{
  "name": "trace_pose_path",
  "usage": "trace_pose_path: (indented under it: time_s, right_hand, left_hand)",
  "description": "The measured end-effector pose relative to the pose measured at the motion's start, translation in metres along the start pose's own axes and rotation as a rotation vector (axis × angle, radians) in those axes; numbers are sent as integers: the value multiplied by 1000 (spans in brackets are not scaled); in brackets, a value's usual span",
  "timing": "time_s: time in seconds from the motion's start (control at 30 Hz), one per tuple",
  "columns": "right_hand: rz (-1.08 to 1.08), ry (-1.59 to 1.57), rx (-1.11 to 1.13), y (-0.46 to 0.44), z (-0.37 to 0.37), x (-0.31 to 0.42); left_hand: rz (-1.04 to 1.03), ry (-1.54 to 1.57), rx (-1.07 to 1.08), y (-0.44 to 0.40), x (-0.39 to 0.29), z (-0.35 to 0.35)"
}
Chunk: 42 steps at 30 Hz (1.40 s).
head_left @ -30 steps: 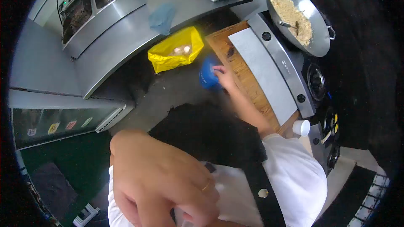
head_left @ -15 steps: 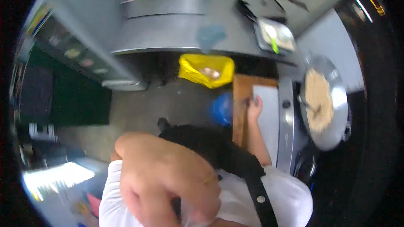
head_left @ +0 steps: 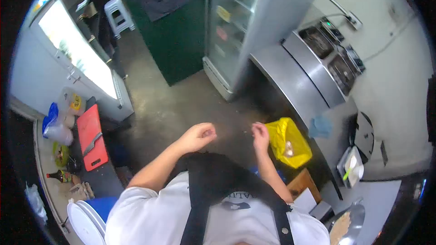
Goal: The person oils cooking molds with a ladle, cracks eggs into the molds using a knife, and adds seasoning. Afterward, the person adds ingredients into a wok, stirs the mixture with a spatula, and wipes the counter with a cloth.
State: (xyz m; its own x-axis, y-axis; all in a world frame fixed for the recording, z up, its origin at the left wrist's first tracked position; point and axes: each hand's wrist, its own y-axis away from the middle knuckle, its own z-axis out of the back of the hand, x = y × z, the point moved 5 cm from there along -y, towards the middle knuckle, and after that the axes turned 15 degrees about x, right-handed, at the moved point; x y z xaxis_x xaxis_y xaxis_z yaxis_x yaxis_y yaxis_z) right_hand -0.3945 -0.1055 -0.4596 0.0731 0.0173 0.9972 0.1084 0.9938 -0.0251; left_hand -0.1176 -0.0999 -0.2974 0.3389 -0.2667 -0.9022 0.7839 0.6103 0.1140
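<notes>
My left hand (head_left: 199, 137) is raised in front of the black apron (head_left: 213, 172), its fingers curled in and nothing showing in them. Opposite it, my right hand (head_left: 260, 136) is held up with loosely bent fingers, somewhat apart, and no object visible in it. Nearest to the right hand is a yellow plastic bag (head_left: 297, 147), standing with its mouth spread and pale items inside. In the view the right fingers come close to the bag's left edge; I cannot tell whether they touch.
To the right runs a steel counter (head_left: 295, 75) with a two-basin fryer (head_left: 318, 43) and a blue cloth (head_left: 320, 127). A pan (head_left: 356, 222) of crumb-like food stands lower right. At left lie a red cutting board (head_left: 88, 122) and a knife (head_left: 92, 144). A glass-door fridge (head_left: 231, 27) stands ahead.
The view has swung left, bringing in the red board and lit fridge. My left hand has lowered away from close to the camera. My right hand has left the white-topped box beside the stove.
</notes>
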Motion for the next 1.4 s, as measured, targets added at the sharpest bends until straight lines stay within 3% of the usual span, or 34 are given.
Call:
trace_pose_path:
  time_s: [0.07,0.1,0.13,0.17,0.27,0.47,0.73,0.83,0.97,1.07,1.13,1.17,1.23,1.4]
  right_hand:
    - [20,-8,148,-24,-81,40]
    - [-10,32,351,-31,-127,58]
    - [-31,73,552,-38,-174,68]
    - [-14,59,575,-46,-212,70]
    - [-252,62,871,-67,-311,63]
    - [-294,98,1094,-123,-462,59]
    - [-451,-67,1077,-240,-550,55]
    - [-439,100,1065,-305,-581,40]
    - [-543,202,1002,-390,-642,35]
    - [-492,161,1129,-445,-724,59]
    - [-266,71,1318,-475,-780,74]
    - [-264,82,1339,-493,-808,82]
    - [-62,30,1307,-515,-857,135]
    - [-59,-218,1170,-560,-944,169]
  left_hand:
    - [169,343,-202,40,53,31]
    - [137,479,-269,55,72,43]
    - [130,489,-318,71,82,58]
    - [109,497,-369,87,93,76]
    - [141,555,-439,130,107,129]
    - [172,631,-488,207,155,203]
    - [258,782,-568,206,240,298]
    - [299,758,-538,192,271,358]
    - [238,1035,-689,177,315,460]
    - [153,966,-838,171,316,554]
    - [30,888,-862,170,310,605]
    - [23,892,-885,170,319,625]
    - [-10,903,-973,172,336,661]
    - [-29,949,-991,192,406,756]
